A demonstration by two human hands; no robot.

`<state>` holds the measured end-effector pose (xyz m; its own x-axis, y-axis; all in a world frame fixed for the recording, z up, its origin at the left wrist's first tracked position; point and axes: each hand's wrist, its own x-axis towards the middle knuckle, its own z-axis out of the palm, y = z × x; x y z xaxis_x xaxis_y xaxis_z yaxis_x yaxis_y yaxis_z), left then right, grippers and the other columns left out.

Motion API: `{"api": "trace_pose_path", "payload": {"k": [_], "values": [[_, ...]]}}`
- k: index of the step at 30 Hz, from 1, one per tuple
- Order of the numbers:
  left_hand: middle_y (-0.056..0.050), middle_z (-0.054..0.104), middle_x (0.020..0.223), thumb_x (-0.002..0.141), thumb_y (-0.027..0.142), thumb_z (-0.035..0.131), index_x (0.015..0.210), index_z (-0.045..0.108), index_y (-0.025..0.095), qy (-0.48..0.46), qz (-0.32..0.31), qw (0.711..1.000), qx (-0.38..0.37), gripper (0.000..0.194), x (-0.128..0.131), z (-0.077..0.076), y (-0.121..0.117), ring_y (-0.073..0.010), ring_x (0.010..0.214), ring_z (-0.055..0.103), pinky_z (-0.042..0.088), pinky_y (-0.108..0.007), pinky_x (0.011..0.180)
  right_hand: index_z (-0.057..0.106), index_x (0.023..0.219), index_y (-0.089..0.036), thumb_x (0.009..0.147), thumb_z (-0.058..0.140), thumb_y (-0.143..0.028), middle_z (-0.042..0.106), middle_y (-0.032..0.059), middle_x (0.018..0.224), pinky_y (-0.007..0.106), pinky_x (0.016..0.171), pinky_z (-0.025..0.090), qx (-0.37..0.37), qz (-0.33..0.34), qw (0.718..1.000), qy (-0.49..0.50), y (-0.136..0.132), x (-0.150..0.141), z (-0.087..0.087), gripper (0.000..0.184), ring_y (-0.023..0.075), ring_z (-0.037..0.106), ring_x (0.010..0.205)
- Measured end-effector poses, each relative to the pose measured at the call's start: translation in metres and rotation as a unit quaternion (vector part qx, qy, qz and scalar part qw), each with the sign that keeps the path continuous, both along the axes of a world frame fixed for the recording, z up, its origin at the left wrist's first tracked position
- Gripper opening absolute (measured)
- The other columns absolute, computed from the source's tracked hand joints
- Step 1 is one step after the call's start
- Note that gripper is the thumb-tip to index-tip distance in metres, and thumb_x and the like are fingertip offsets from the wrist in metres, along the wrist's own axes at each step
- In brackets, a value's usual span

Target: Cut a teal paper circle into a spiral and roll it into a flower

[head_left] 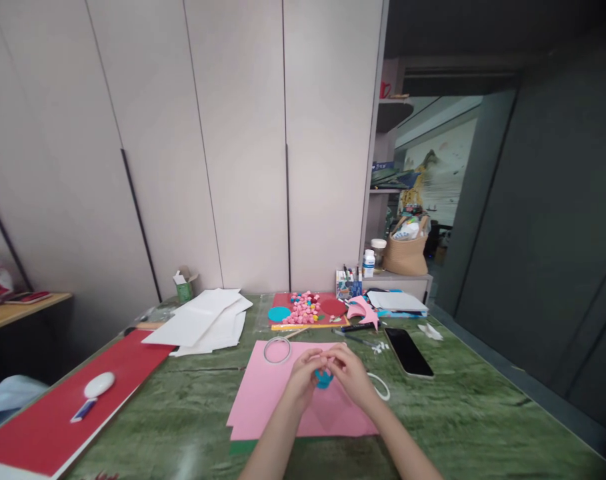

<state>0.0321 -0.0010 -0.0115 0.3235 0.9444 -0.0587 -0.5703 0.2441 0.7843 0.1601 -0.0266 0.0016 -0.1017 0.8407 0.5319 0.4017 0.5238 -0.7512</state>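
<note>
Blue, one small piece (323,379): rounded, uneven in outline, part hidden by my fingers, its material too small to tell. It was held between my two hands, above the pink paper (263,393) and in front of my body.

Hands, two: left (301,377) and right (351,375), drawn together, fingers bent inward, fingertips meeting just above the blue piece and clamped on it. Both bare forearms reached forward from the near edge of the surface (183,407), slanting toward each other.

Under the hands: pink paper, number of sheets not clear; one green sheet (243,447) showing along its near edge.

Rings, two: one silvery ring (265,357), lying on the pink paper to the left of my hands; one white ring (387,392), just beside my right hand.

Discs, two: one blue disc (279,314), one red disc (335,307), with a heap of small pink pieces (303,313) between them, too many to count.

Phone (409,352), one, dark screen upward, to the right.

White sheets (197,323), at least two, overlapping, to the left.

Red sheet (47,427), one, bearing one white oval object (99,385).
</note>
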Motion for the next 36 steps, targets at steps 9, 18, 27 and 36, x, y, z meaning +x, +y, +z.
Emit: {"api": "trace_pose_path", "payload": {"k": [9, 18, 27, 36], "values": [[-0.001, 0.059, 0.060, 0.053, 0.018, 0.072, 0.080, 0.057, 0.010, 0.006, 0.000, 0.999, 0.033, 0.032, 0.000, 0.002, 0.000, -0.0085, 0.054, 0.052, 0.037, -0.021, 0.054, 0.063, 0.088, -0.019, 0.080, 0.044, -0.020, 0.053, 0.0055, 0.085, 0.026, 0.070, 0.043, -0.020, 0.022, 0.999, -0.012, 0.000, -0.002, 0.000, 0.020, 0.0163, 0.052, 0.082], [-0.002, 0.060, 0.064, 0.050, 0.022, 0.075, 0.079, 0.058, 0.012, -0.008, 0.006, 1.000, 0.000, 0.035, 0.005, 0.004, -0.006, -0.0101, 0.057, 0.055, 0.035, -0.020, 0.052, 0.059, 0.079, -0.019, 0.076, 0.049, -0.017, 0.052, 0.0033, 0.081, 0.025, 0.062, 0.038, 0.004, -0.043, 0.999, -0.023, -0.001, -0.001, -0.001, 0.011, 0.0150, 0.050, 0.072], [-0.003, 0.060, 0.065, 0.053, 0.019, 0.073, 0.085, 0.054, 0.012, 0.002, -0.001, 1.000, -0.005, 0.038, 0.003, -0.006, 0.001, -0.0114, 0.056, 0.055, 0.036, -0.022, 0.053, 0.057, 0.073, -0.018, 0.073, 0.054, -0.016, 0.051, 0.0006, 0.075, 0.024, 0.057, 0.037, -0.004, -0.046, 0.999, -0.024, 0.002, 0.000, -0.002, 0.003, 0.0124, 0.047, 0.062], [0.000, 0.057, 0.058, 0.054, 0.016, 0.070, 0.076, 0.056, 0.011, 0.006, -0.014, 1.000, 0.004, 0.026, 0.002, -0.003, 0.001, -0.0083, 0.052, 0.051, 0.035, -0.020, 0.052, 0.064, 0.086, -0.021, 0.078, 0.049, -0.020, 0.053, 0.0037, 0.081, 0.026, 0.065, 0.041, -0.017, 0.024, 0.999, -0.015, 0.001, 0.000, -0.001, 0.017, 0.0152, 0.052, 0.073]]}}
